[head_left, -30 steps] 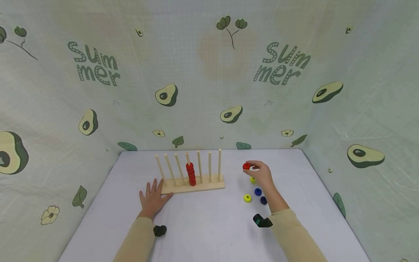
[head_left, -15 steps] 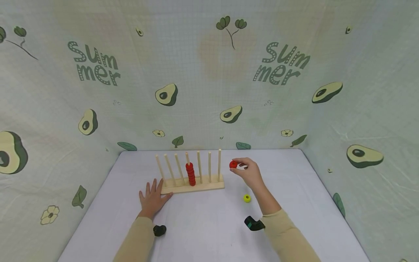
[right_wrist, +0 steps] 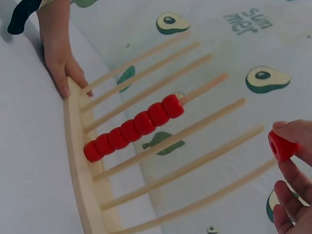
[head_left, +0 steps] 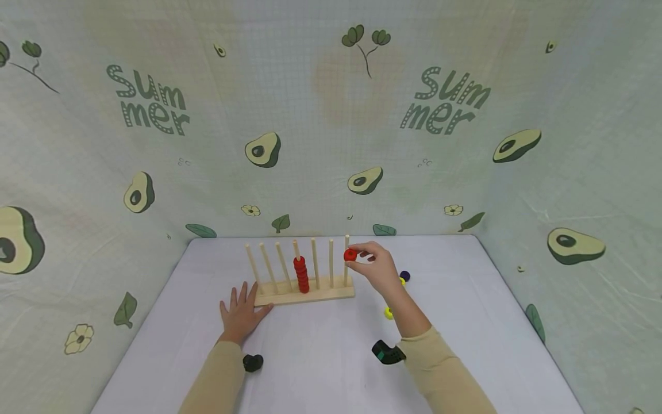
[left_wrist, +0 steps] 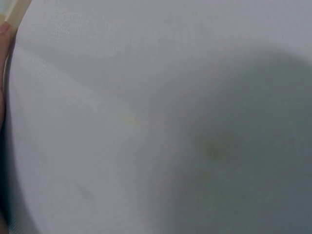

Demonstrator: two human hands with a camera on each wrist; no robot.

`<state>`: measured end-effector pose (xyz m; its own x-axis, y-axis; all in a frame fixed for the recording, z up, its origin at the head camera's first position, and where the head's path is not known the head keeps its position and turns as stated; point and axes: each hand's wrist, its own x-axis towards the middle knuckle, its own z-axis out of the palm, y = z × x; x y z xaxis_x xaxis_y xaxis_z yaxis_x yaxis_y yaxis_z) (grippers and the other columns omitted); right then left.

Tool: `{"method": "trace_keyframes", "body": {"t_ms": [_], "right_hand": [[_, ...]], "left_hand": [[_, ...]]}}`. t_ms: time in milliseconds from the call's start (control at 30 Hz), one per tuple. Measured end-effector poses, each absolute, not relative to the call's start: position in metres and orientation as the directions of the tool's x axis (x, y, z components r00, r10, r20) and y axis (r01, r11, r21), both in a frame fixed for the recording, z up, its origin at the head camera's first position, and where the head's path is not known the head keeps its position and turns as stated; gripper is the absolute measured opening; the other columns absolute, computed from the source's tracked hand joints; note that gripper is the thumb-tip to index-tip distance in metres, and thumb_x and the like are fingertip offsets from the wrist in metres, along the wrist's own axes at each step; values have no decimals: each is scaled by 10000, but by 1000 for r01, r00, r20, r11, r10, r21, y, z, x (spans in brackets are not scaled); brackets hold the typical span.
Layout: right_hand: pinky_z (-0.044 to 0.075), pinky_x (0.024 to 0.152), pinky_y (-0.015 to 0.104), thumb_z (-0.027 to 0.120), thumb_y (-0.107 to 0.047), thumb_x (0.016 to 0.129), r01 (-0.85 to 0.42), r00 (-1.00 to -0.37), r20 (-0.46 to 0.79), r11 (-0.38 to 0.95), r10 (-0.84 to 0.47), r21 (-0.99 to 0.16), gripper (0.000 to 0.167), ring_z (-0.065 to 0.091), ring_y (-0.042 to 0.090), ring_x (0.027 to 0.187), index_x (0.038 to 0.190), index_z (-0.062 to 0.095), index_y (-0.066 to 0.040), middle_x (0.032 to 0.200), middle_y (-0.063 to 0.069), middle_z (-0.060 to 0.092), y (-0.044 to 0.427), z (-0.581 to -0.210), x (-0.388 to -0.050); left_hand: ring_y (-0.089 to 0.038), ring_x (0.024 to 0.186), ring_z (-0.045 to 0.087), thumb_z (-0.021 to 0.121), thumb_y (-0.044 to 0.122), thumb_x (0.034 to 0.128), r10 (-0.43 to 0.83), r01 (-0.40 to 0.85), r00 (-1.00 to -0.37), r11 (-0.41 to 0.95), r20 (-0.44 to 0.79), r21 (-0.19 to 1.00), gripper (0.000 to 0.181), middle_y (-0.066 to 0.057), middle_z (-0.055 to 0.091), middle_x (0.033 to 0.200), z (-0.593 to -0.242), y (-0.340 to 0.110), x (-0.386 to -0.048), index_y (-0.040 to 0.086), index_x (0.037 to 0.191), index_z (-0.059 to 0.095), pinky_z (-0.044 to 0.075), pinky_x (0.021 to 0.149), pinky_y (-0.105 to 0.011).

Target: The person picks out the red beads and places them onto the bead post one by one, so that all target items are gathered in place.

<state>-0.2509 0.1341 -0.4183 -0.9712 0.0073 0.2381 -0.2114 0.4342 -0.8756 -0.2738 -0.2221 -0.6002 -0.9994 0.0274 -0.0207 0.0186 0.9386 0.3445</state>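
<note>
A wooden peg rack (head_left: 310, 296) with a row of upright rods stands on the table. Several red beads (head_left: 301, 275) are stacked on its middle rod; the other rods are bare. My right hand (head_left: 380, 267) pinches a single red bead (right_wrist: 282, 146) between thumb and index finger, close to the top of the rightmost rod (head_left: 347, 253). I cannot tell whether bead and rod touch. My left hand (head_left: 242, 315) rests with fingers spread at the rack's left end, thumb against the base (right_wrist: 75, 112). The left wrist view shows mostly cloth and a fingertip beside the base.
Right of the rack, a dark blue bead (head_left: 405, 276) and yellow beads (head_left: 388, 313) lie on the white table (head_left: 320, 356), partly behind the right forearm. A patterned cloth (head_left: 310, 115) forms a wall behind and at both sides.
My right hand has carried the red bead leftward and slightly up, from above the loose beads to the rightmost rod. The left hand and the rack have stayed put.
</note>
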Motion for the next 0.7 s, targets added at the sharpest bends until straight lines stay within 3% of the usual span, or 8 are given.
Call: {"method": "trace_keyframes", "body": {"t_ms": [367, 700], "right_hand": [[451, 817, 384, 805, -132, 807, -310, -946, 321, 401, -43, -862, 353, 566, 244, 999, 1147, 720, -87, 1054, 30, 653, 115, -401, -252], [454, 838, 509, 810, -118, 799, -380, -923, 374, 349, -86, -857, 344, 564, 277, 979, 1126, 724, -58, 1011, 32, 643, 91, -388, -255]], "left_hand": [[-484, 1434, -26, 524, 684, 869, 26, 11, -999, 940, -39, 341, 949, -242, 98, 1592, -600, -223, -274, 83, 1546, 237, -102, 1038, -717], [-479, 1436, -30, 479, 727, 866, 29, 16, -999, 944, -35, 329, 972, -231, 89, 1597, -603, -224, -276, 88, 1552, 220, -102, 1039, -715]]}}
